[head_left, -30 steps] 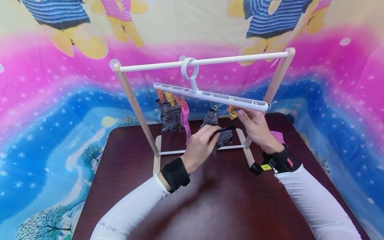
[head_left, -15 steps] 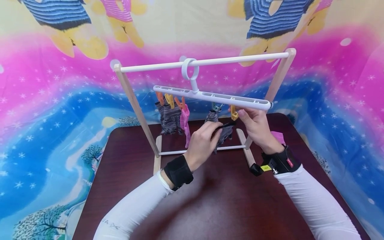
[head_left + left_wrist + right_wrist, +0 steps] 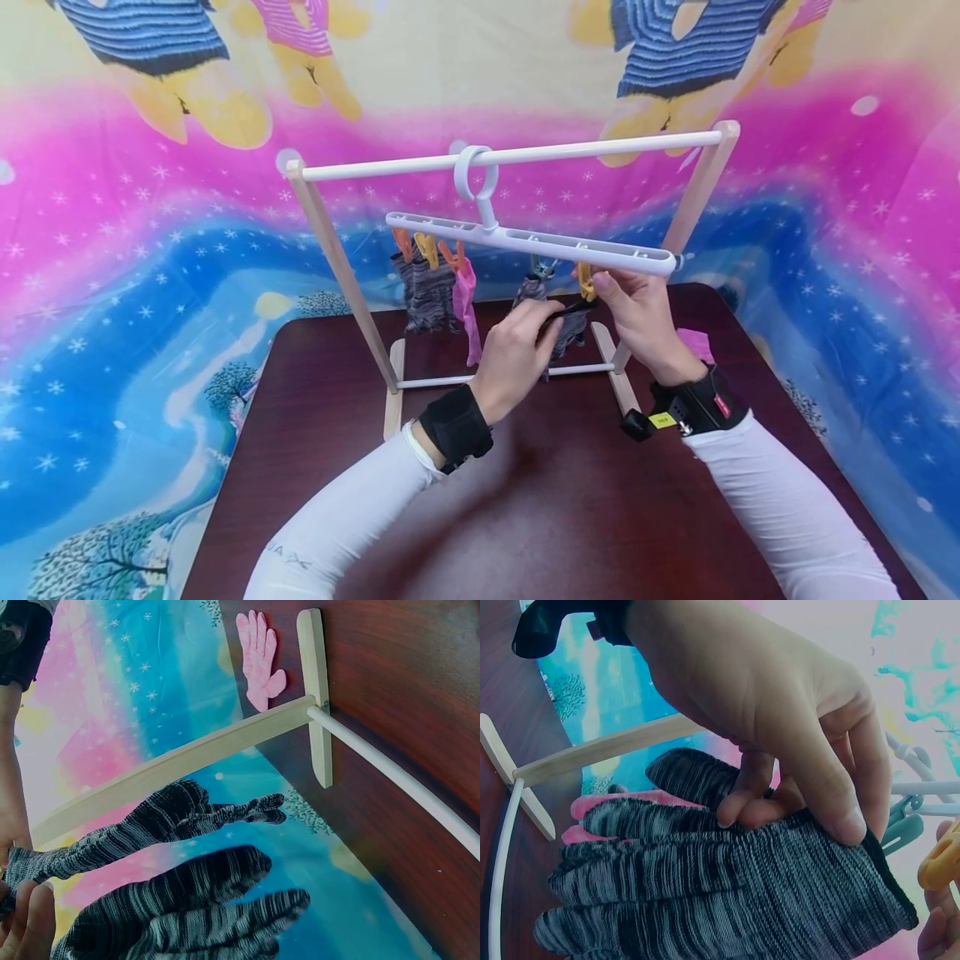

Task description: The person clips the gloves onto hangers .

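My left hand [image 3: 517,354] pinches the cuff of a black-and-grey knitted glove [image 3: 795,877], whose fingers hang down. My right hand [image 3: 639,312] pinches a yellow clothespin [image 3: 587,283] under the right half of a white hanger [image 3: 577,248]. The glove's dark cuff lies just below the clothespin in the head view; whether they touch I cannot tell. Beside it, another striped glove [image 3: 150,817] hangs from a blue-green clothespin [image 3: 542,268]. On the hanger's left half, orange and yellow clothespins hold a striped glove [image 3: 427,296] and a pink glove [image 3: 464,308].
The hanger's ring loops round the top bar [image 3: 600,151] of a rack with wooden legs [image 3: 337,275]. The rack stands on a dark red-brown table [image 3: 570,500]. A loose pink glove [image 3: 259,664] lies by the rack's right foot. A printed cloth [image 3: 150,333] surrounds the table.
My left hand has moved right and slightly up with the striped glove, so its cuff is closer to the yellow clothespin. The right hand stays nearly in place; the hanger shifts slightly.
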A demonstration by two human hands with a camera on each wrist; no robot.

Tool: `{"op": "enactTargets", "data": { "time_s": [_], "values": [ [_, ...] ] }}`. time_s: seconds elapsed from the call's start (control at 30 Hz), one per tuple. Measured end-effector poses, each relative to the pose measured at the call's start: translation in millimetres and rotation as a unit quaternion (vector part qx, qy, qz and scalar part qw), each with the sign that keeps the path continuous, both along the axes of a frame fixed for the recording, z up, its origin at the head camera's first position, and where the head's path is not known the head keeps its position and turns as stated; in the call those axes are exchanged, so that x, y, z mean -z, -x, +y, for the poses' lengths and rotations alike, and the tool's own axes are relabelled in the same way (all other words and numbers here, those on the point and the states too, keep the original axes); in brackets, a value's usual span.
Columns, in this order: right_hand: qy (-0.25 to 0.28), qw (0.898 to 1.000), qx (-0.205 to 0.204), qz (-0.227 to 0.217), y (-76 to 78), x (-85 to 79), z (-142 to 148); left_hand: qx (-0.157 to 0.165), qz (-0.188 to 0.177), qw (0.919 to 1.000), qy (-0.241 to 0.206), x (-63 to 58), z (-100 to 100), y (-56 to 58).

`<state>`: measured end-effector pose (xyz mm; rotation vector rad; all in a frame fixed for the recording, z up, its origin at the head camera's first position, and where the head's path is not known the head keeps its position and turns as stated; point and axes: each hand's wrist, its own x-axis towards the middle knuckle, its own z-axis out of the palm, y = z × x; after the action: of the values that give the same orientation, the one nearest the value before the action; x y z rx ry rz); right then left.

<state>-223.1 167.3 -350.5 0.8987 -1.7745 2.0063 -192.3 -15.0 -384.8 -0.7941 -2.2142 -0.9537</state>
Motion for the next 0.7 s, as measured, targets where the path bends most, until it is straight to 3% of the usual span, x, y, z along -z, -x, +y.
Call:
{"op": "enactTargets", "data": {
  "time_s": [0.7],
  "values": [
    [0.05,0.998,0.027,-0.026,-1.6,-1.9,-8.0,-0.009,0.005,0.9999,-0.004,-0.2,5.5,5.5]
  ]
}}
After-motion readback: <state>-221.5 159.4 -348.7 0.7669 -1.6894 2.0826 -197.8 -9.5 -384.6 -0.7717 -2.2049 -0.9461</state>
